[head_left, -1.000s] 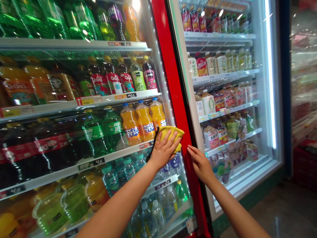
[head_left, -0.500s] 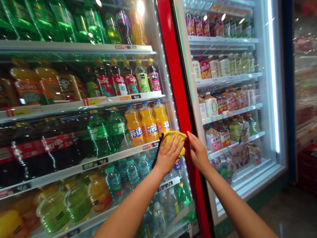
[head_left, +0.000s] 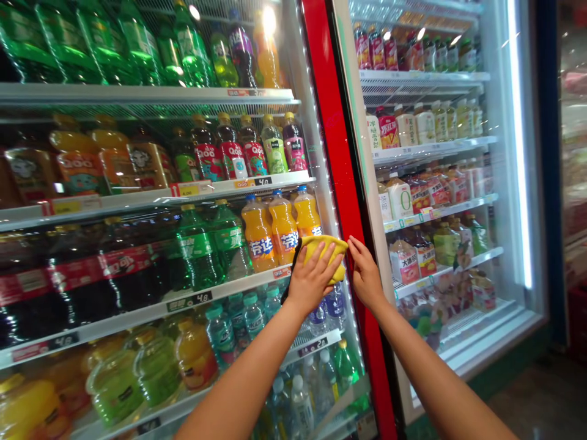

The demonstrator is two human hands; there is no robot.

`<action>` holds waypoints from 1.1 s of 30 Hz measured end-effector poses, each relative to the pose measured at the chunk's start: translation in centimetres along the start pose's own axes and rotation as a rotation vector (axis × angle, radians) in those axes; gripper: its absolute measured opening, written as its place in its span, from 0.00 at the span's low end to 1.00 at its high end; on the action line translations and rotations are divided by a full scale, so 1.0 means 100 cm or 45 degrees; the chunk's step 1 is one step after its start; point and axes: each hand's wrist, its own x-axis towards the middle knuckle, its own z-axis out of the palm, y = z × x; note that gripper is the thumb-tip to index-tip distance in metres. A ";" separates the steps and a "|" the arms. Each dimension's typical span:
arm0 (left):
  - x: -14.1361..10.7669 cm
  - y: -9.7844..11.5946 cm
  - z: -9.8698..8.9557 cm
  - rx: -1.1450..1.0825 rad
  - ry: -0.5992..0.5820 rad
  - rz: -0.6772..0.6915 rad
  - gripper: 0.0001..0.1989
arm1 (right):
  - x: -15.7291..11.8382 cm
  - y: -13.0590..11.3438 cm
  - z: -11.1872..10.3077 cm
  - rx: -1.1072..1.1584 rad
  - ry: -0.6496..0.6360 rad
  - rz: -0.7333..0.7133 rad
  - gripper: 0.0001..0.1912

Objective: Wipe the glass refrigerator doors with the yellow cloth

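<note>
A yellow cloth (head_left: 324,250) with a dark edge lies flat against the glass door, in front of the orange soda bottles (head_left: 281,221). My left hand (head_left: 312,275) presses on it with the fingers laid over the fabric. Just to the right, my right hand (head_left: 364,274) is at the red door frame (head_left: 331,116), its fingers bent around the edge. Its fingertips are close to the cloth's right corner; part of its grip is hidden.
Behind the glass, shelves hold green soda bottles (head_left: 137,43), cola bottles (head_left: 123,263) and juice bottles (head_left: 229,150). A second lit cooler (head_left: 518,153) with cartons and bottles stands on the right. Dark floor (head_left: 518,397) shows at lower right.
The view has shifted slightly, so the shelves appear further right. My left hand and the cloth stay against the glass, and my right hand stays at the frame.
</note>
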 end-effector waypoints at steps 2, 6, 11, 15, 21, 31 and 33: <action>0.001 -0.008 -0.005 -0.004 0.083 -0.193 0.46 | 0.000 0.000 -0.001 0.016 0.000 0.010 0.43; -0.020 0.000 -0.005 0.027 0.172 -0.380 0.48 | 0.000 -0.001 -0.001 0.009 -0.037 0.021 0.42; -0.034 0.009 -0.006 0.034 -0.075 0.000 0.47 | -0.003 -0.006 -0.004 -0.043 -0.137 0.008 0.42; -0.039 -0.016 -0.022 0.025 -0.027 -0.347 0.49 | -0.008 -0.017 -0.007 -0.180 -0.229 -0.026 0.44; -0.066 -0.018 -0.023 0.015 -0.018 -0.315 0.48 | -0.016 -0.050 0.018 -0.324 -0.290 -0.160 0.50; -0.114 -0.051 -0.045 0.120 0.061 -0.562 0.47 | -0.020 -0.091 0.049 -0.330 -0.340 -0.237 0.50; -0.129 -0.049 -0.045 0.117 0.014 -0.379 0.47 | -0.022 -0.098 0.057 -0.357 -0.346 -0.291 0.49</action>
